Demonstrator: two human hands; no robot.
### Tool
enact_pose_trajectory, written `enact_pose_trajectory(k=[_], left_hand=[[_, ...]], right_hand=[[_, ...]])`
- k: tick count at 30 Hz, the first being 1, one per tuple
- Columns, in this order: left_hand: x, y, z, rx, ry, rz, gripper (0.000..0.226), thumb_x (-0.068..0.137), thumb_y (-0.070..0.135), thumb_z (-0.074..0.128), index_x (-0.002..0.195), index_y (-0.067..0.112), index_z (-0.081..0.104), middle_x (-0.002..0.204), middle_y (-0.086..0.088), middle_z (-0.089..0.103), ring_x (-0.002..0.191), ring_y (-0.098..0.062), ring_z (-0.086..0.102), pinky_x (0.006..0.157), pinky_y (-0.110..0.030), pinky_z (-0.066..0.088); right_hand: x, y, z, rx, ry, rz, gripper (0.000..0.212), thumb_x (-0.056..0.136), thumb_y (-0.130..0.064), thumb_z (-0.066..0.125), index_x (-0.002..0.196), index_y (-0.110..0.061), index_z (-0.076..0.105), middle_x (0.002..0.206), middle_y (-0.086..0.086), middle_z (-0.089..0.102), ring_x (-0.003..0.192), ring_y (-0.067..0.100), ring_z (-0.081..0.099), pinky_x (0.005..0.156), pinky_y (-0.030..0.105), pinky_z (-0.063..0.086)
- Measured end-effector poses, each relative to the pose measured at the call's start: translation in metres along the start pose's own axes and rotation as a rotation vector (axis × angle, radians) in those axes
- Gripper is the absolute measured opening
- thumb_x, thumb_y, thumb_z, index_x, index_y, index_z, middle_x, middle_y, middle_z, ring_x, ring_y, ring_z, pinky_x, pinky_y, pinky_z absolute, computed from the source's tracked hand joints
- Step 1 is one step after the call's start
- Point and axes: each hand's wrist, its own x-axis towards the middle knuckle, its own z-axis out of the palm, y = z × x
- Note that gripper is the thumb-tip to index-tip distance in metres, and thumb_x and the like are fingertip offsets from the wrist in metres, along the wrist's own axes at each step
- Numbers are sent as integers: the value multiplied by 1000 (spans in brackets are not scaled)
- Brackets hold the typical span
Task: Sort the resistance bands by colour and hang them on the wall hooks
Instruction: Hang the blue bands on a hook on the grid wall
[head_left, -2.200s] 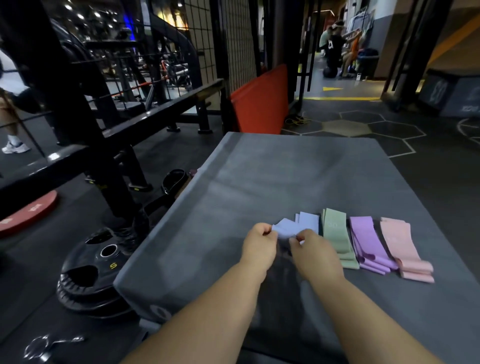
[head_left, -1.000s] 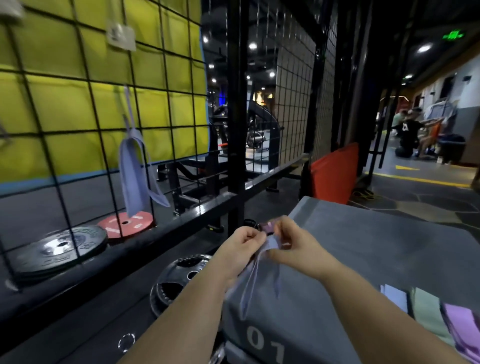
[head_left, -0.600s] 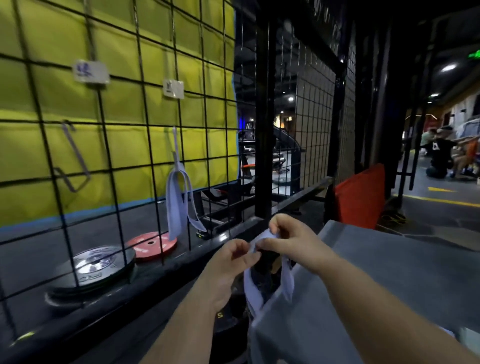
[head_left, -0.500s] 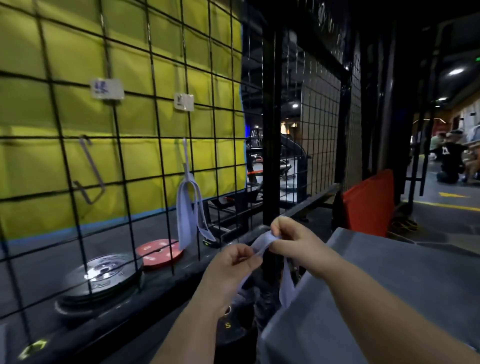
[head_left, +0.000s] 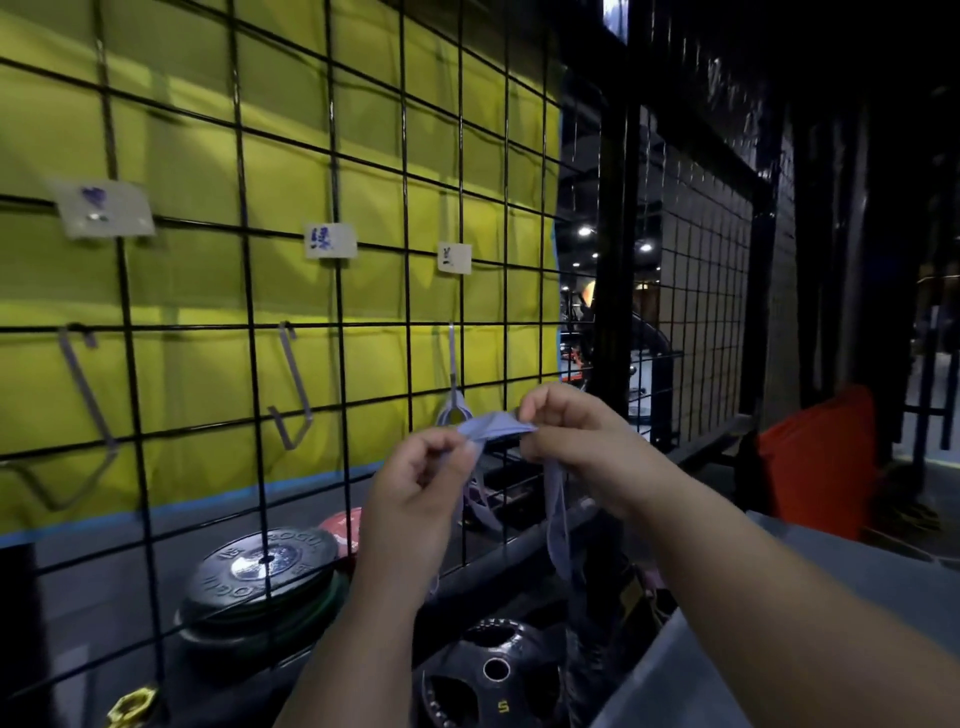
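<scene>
Blue band (head_left: 496, 426), hanging step: left hand (head_left: 415, 483) and right hand (head_left: 571, 436) are pinching it open; next, likely looping it over rightmost hook (head_left: 452, 364).

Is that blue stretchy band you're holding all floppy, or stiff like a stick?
Probably floppy: the blue band sags limply below the left hand and right hand. Likely light too, since pinches alone hold it up.

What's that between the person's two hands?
A pale blue resistance band, pinched by the left hand and right hand, its loop hanging below; the head view shows it.
</scene>
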Motion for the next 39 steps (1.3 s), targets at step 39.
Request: enact_pose_trajectory(k=[39], left_hand=[[35,-25,21,738,233,245,21,88,9,62,105,16,73,91,-5,69,74,-21,56,58,-24,31]], right_hand=[[62,47,14,196,179,150,17,91,-1,54,80,-11,62,75,8,66,66,18,61,60,27,47]])
